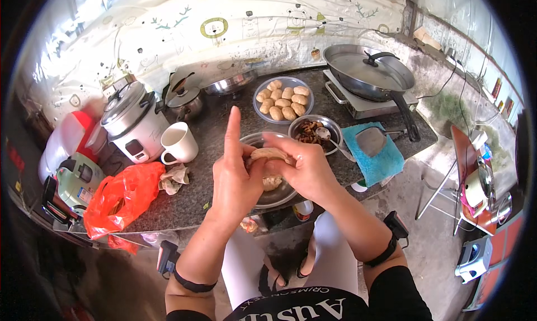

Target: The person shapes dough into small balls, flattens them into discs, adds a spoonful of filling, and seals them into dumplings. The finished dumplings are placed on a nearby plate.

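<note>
A piece of pale dough [272, 153] is held between my two hands above a steel bowl [275, 204]. My left hand [237, 172] has its index finger pointing up, with the thumb against the dough. The fingers of my right hand [304, 166] curl over the dough from the other side and are slightly blurred. More dough [272, 183] lies in the bowl below, partly hidden by my hands. Just beyond, a smaller metal bowl [339, 130] holds a dark chopped filling [308, 132] and a metal spoon [324, 133]. Several oval dough balls [283, 103] sit on a round plate [311, 107].
A lidded wok [356, 84] stands on a cooktop [365, 109] at back right, its handle jutting forward. A spatula [371, 142] lies on a blue towel [390, 163]. Leftward are a rice cooker [136, 128], a white mug [181, 142], a red plastic bag [126, 195] and a small pot [184, 103].
</note>
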`<action>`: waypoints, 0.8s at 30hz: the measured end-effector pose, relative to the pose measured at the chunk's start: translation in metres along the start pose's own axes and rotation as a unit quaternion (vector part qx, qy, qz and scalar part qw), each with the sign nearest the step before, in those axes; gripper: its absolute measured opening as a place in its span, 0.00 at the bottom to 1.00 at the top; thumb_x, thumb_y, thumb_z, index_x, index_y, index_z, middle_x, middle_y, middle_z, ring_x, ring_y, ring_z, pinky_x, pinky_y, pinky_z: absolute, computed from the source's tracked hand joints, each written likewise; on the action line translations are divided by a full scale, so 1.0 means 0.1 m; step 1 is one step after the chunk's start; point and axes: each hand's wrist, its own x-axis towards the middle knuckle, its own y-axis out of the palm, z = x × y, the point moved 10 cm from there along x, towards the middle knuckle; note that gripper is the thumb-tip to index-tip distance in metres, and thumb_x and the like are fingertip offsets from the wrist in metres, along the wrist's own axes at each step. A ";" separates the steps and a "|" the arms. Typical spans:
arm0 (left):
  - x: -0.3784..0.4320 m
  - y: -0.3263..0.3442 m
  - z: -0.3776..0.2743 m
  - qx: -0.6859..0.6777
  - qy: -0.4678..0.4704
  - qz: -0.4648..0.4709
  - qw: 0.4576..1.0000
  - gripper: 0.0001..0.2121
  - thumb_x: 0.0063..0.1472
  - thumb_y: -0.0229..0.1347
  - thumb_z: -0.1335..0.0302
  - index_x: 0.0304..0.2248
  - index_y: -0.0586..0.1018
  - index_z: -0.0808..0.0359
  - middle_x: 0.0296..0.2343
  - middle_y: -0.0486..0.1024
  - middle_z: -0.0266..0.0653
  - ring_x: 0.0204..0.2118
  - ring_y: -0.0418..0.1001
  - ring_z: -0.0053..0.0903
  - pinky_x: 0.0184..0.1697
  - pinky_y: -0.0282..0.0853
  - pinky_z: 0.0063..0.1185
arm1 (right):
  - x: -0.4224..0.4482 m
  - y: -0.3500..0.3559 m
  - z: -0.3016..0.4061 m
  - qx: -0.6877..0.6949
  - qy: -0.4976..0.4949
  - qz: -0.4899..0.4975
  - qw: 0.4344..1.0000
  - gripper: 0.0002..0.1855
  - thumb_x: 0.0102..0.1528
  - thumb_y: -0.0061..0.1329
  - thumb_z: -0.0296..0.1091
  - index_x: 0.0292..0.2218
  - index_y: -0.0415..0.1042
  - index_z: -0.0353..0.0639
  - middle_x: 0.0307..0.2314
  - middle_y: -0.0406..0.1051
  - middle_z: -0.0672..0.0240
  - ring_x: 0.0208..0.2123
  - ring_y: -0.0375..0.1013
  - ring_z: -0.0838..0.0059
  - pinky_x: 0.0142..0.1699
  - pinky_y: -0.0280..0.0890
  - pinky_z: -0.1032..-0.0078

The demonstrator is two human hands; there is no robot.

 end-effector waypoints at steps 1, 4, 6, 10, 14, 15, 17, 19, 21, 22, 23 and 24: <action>0.01 0.01 -0.03 0.015 0.018 0.010 1.000 0.45 0.52 0.53 0.91 0.66 0.46 0.60 0.30 0.77 0.38 0.32 0.77 0.24 0.34 0.73 0.20 | -0.01 0.05 -0.02 -0.014 0.015 0.034 0.999 0.11 0.55 0.51 0.20 0.41 0.75 0.31 0.32 0.78 0.63 0.34 0.74 0.83 0.42 0.70 0.81; 0.03 0.04 -0.04 -0.074 0.047 -0.003 0.996 0.45 0.51 0.55 0.89 0.65 0.45 0.63 0.28 0.78 0.40 0.28 0.77 0.26 0.32 0.73 0.23 | -0.03 -0.09 0.01 -0.046 0.005 -0.021 0.999 0.10 0.53 0.53 0.22 0.40 0.76 0.33 0.28 0.78 0.57 0.29 0.78 0.72 0.36 0.71 0.75; 0.02 0.07 0.01 -0.143 0.039 -0.012 0.989 0.45 0.50 0.57 0.88 0.65 0.46 0.65 0.27 0.78 0.41 0.27 0.77 0.26 0.32 0.73 0.23 | -0.04 -0.14 -0.07 -0.038 0.041 -0.029 0.998 0.11 0.53 0.52 0.20 0.40 0.75 0.32 0.30 0.78 0.62 0.32 0.76 0.80 0.40 0.69 0.79; -0.03 0.09 0.12 -0.122 -0.023 -0.022 0.992 0.46 0.50 0.55 0.90 0.65 0.46 0.62 0.29 0.77 0.40 0.30 0.77 0.23 0.34 0.73 0.20 | -0.02 -0.14 -0.24 -0.024 0.108 -0.027 0.994 0.13 0.53 0.52 0.19 0.42 0.74 0.32 0.33 0.78 0.63 0.36 0.75 0.81 0.43 0.70 0.79; 0.02 0.02 0.09 -0.039 -0.042 -0.001 0.998 0.46 0.49 0.54 0.91 0.65 0.47 0.61 0.29 0.77 0.39 0.31 0.77 0.21 0.34 0.73 0.20 | -0.03 -0.11 0.05 -0.017 -0.044 -0.055 0.997 0.15 0.54 0.50 0.19 0.44 0.74 0.34 0.35 0.79 0.60 0.38 0.77 0.75 0.43 0.70 0.77; 0.02 0.02 0.09 -0.018 -0.049 0.013 0.999 0.46 0.49 0.54 0.91 0.65 0.48 0.61 0.30 0.77 0.40 0.31 0.77 0.21 0.35 0.73 0.20 | -0.05 -0.09 0.06 -0.062 -0.044 -0.051 0.996 0.15 0.54 0.50 0.20 0.44 0.74 0.34 0.35 0.79 0.59 0.38 0.78 0.74 0.43 0.71 0.76; 0.03 0.02 0.06 -0.004 -0.034 0.017 0.999 0.45 0.50 0.55 0.91 0.65 0.48 0.62 0.29 0.78 0.39 0.31 0.77 0.21 0.35 0.73 0.19 | -0.07 -0.03 0.08 -0.149 -0.058 -0.009 0.987 0.12 0.55 0.49 0.20 0.43 0.74 0.34 0.32 0.79 0.58 0.36 0.78 0.74 0.40 0.71 0.76; 0.03 0.03 0.05 -0.025 -0.013 0.011 1.000 0.43 0.50 0.56 0.88 0.64 0.50 0.64 0.28 0.78 0.40 0.30 0.77 0.22 0.34 0.73 0.20 | -0.09 -0.08 0.09 -0.159 -0.056 -0.015 0.986 0.10 0.55 0.49 0.21 0.40 0.74 0.33 0.30 0.78 0.57 0.32 0.78 0.75 0.37 0.70 0.76; 0.02 0.06 0.07 -0.087 -0.001 -0.003 0.996 0.42 0.51 0.58 0.85 0.63 0.52 0.66 0.26 0.78 0.41 0.27 0.78 0.25 0.31 0.74 0.22 | -0.08 -0.14 0.06 -0.147 -0.037 -0.033 0.988 0.08 0.55 0.50 0.21 0.38 0.74 0.33 0.28 0.78 0.56 0.30 0.77 0.76 0.35 0.69 0.76; 0.01 0.10 0.08 -0.108 -0.002 0.003 0.994 0.41 0.51 0.58 0.85 0.63 0.53 0.66 0.25 0.78 0.40 0.27 0.78 0.25 0.31 0.74 0.22 | -0.06 -0.17 0.02 -0.129 -0.020 -0.046 0.990 0.07 0.55 0.50 0.22 0.37 0.74 0.33 0.28 0.78 0.56 0.29 0.77 0.75 0.35 0.69 0.76; 0.00 0.14 0.12 -0.132 -0.018 0.010 0.991 0.40 0.51 0.59 0.84 0.63 0.54 0.67 0.25 0.78 0.39 0.26 0.78 0.25 0.31 0.74 0.21 | -0.05 -0.20 -0.06 -0.116 0.019 -0.054 0.992 0.06 0.55 0.50 0.22 0.36 0.73 0.33 0.27 0.78 0.57 0.28 0.76 0.75 0.34 0.68 0.76; -0.02 0.19 0.23 -0.162 -0.073 0.023 0.984 0.39 0.51 0.59 0.84 0.62 0.55 0.67 0.25 0.78 0.39 0.26 0.78 0.25 0.31 0.73 0.21 | -0.04 -0.18 -0.20 -0.110 0.087 -0.042 0.989 0.07 0.56 0.51 0.23 0.38 0.73 0.32 0.27 0.77 0.57 0.28 0.75 0.77 0.36 0.68 0.77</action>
